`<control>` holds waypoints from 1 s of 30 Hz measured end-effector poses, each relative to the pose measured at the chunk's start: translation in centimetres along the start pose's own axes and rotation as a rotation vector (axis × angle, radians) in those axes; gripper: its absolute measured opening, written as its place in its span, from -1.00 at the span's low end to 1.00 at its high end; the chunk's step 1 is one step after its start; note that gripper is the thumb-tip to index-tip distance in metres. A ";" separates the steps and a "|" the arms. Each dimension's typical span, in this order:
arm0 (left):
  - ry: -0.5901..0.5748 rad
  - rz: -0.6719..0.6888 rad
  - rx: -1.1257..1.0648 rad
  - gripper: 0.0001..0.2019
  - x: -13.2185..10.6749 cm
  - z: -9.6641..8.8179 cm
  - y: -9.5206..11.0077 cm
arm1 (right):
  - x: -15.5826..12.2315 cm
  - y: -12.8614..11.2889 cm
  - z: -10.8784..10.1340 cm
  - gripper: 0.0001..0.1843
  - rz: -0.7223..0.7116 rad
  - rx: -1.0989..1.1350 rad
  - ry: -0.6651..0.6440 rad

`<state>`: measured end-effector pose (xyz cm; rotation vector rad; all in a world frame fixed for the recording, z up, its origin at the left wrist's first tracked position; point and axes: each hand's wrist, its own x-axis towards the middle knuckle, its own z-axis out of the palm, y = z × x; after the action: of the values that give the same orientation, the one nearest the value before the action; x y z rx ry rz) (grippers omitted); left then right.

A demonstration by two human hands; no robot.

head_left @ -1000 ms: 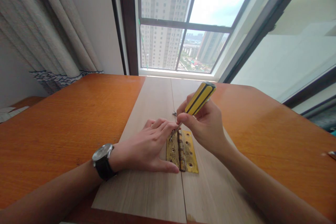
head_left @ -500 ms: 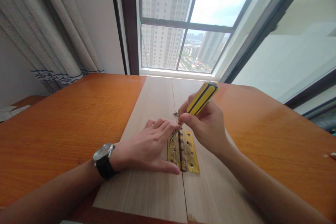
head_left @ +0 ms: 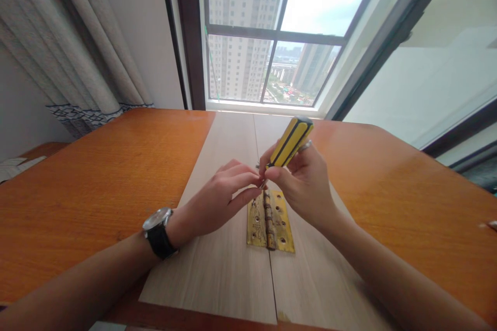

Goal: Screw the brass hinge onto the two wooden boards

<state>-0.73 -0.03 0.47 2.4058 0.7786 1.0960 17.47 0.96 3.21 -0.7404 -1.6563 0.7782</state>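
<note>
Head view: the right hand [head_left: 306,186] closes firmly around a yellow-and-black screwdriver [head_left: 291,140]. The left hand [head_left: 215,201] pinches narrowly at the shaft's tip; any held item is too small to tell. Just below, at lower centre, a brass hinge [head_left: 269,221] lies across the seam of pale wood boards [head_left: 209,274] on an orange table [head_left: 97,181].

Orange wooden table [head_left: 77,207], two pale boards [head_left: 217,274], brass hinge [head_left: 269,222] across seam

Orange tabletop [head_left: 97,186] — pale curtains [head_left: 77,46], tall window [head_left: 274,35]
</note>
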 end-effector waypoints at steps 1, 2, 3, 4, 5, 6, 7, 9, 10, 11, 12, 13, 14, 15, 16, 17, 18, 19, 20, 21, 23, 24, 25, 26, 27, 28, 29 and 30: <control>0.017 -0.001 -0.004 -0.85 0.0 0.1 0.0 | 0.0 0.0 0.0 -0.46 0.001 0.005 -0.001; 0.035 -0.001 -0.006 -0.85 0.1 0.1 -0.1 | 0.0 0.1 0.1 -0.45 -0.001 0.011 -0.002; 0.050 -0.003 -0.006 -0.85 0.1 0.2 -0.1 | 0.1 0.1 0.1 -0.45 -0.002 0.015 -0.006; 0.059 -0.007 -0.001 -0.84 0.1 0.3 -0.1 | 0.1 0.2 0.1 -0.45 -0.004 0.012 -0.010; 0.064 -0.013 0.008 -0.83 0.1 0.4 0.0 | 0.1 0.2 0.1 -0.45 -0.010 0.005 -0.015; 0.068 -0.016 0.016 -0.82 0.2 0.5 0.0 | 0.1 0.1 0.0 -0.46 -0.021 0.000 -0.019; 0.068 -0.016 0.023 -0.80 0.2 0.5 0.0 | 0.0 0.1 0.0 -0.49 -0.038 -0.003 -0.028; 0.062 -0.009 0.026 -0.78 0.2 0.6 0.1 | 0.0 -0.1 -0.2 -0.52 -0.070 0.014 -0.066; 0.058 -0.005 0.027 -0.78 0.2 0.7 0.1 | -0.1 -0.2 -0.3 -0.52 -0.078 0.039 -0.086; 0.054 -0.003 0.029 -0.78 0.2 0.7 0.1 | -0.2 -0.2 -0.4 -0.53 -0.074 0.073 -0.105; 0.050 -0.004 0.033 -0.78 0.2 0.7 0.1 | -0.2 -0.3 -0.5 -0.56 -0.064 0.112 -0.122; 0.047 -0.005 0.038 -0.77 0.2 0.7 0.1 | -0.2 -0.3 -0.6 -0.59 -0.053 0.155 -0.136; 0.047 -0.006 0.043 -0.77 0.2 0.7 0.0 | -0.2 -0.2 -0.7 -0.62 -0.043 0.202 -0.149; 0.049 -0.006 0.046 -0.76 0.2 0.6 0.0 | -0.2 -0.2 -0.8 -0.64 -0.031 0.243 -0.168; 0.051 -0.006 0.048 -0.76 0.2 0.6 0.0 | -0.1 -0.1 -0.8 -0.66 -0.017 0.272 -0.185; 0.050 -0.006 0.048 -0.76 0.2 0.5 0.1 | 0.0 0.0 -0.9 -0.67 -0.001 0.285 -0.198; 0.047 -0.007 0.047 -0.76 0.2 0.5 0.1 | 0.1 0.0 -0.9 -0.69 0.015 0.281 -0.203; 0.043 -0.007 0.044 -0.77 0.2 0.5 0.1 | 0.2 0.1 -0.9 -0.70 0.031 0.267 -0.199; 0.036 -0.003 0.038 -0.78 0.2 0.5 0.2 | 0.3 0.1 -0.8 -0.71 0.044 0.249 -0.185; 0.027 0.003 0.031 -0.80 0.2 0.5 0.2 | 0.4 0.0 -0.7 -0.72 0.052 0.234 -0.166; 0.016 0.012 0.017 -0.82 0.1 0.6 0.2 | 0.4 -0.2 -0.4 -0.69 0.047 0.227 -0.141; 0.016 0.013 0.012 -0.83 0.1 0.7 0.1 | 0.4 -0.4 -0.2 -0.66 0.039 0.232 -0.134; 0.022 0.011 0.007 -0.82 0.1 0.8 0.1 | 0.4 -0.5 -0.1 -0.64 0.031 0.233 -0.127; 0.033 0.006 0.003 -0.81 0.1 0.8 0.0 | 0.4 -0.6 0.0 -0.62 0.022 0.228 -0.124; 0.044 0.000 -0.001 -0.80 0.1 0.9 0.0 | 0.3 -0.7 0.1 -0.61 0.016 0.222 -0.123; 0.051 -0.004 -0.005 -0.79 0.1 0.9 0.0 | 0.3 -0.7 0.1 -0.61 0.016 0.222 -0.127; 0.052 -0.007 -0.010 -0.78 0.1 0.9 0.0 | 0.2 -0.7 0.1 -0.61 0.019 0.233 -0.139; 0.047 -0.011 -0.016 -0.78 0.2 0.9 0.1 | 0.1 -0.7 0.0 -0.61 0.024 0.258 -0.158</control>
<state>0.06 -0.07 0.04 2.3676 0.7948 1.1542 17.36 0.63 3.87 -0.5286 -1.6479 1.0677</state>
